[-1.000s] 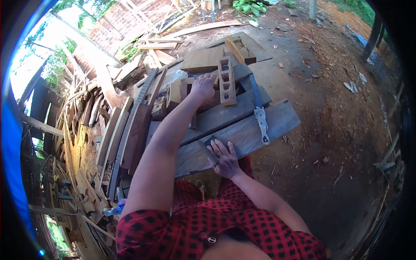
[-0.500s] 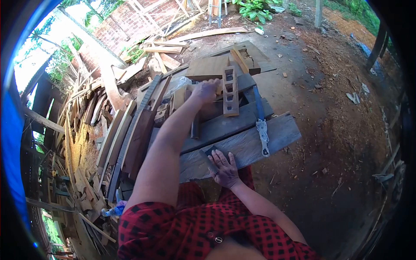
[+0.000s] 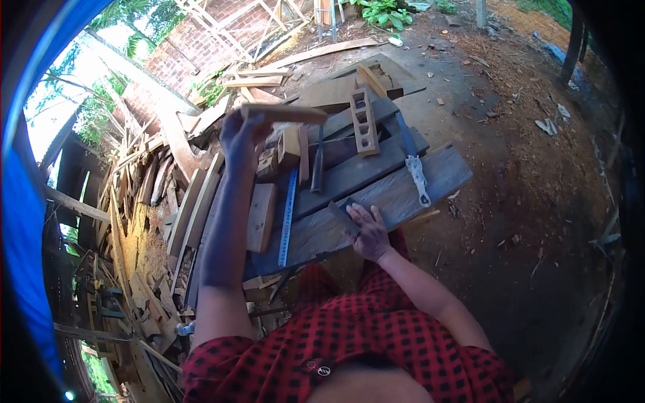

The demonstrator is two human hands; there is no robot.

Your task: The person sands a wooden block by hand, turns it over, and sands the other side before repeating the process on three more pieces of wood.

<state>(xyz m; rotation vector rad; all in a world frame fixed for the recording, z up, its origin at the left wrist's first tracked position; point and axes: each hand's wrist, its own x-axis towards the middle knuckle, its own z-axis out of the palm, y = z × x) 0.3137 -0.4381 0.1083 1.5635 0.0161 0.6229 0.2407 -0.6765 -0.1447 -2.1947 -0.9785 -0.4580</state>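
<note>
My left hand point(image 3: 238, 134) is raised above the left end of the bench, closed round a short wooden piece point(image 3: 289, 113) that points to the right. My right hand point(image 3: 368, 232) rests on the grey plank point(image 3: 437, 178) at the near edge, with its fingers over a small dark flat block point(image 3: 344, 218). To the right of that hand lies a long blade point(image 3: 406, 134) with a pale wrapped handle point(image 3: 416, 180). Farther back is a wooden bar with square holes point(image 3: 363, 124). A dark-handled tool point(image 3: 317, 174) with a thin shaft and a blue-white ruler point(image 3: 288, 218) lie between my arms.
A wooden block point(image 3: 261, 218) lies left of the ruler, and a smaller block point(image 3: 289, 144) sits behind it. Stacked offcuts point(image 3: 151, 174) and sawdust point(image 3: 138, 225) cover the ground at left. A blue sheet point(image 3: 23, 248) hangs at the far left.
My left hand has come up and left from the bench with the wooden piece, uncovering the ruler and a block. My right hand stays on the plank. The view has shifted slightly.
</note>
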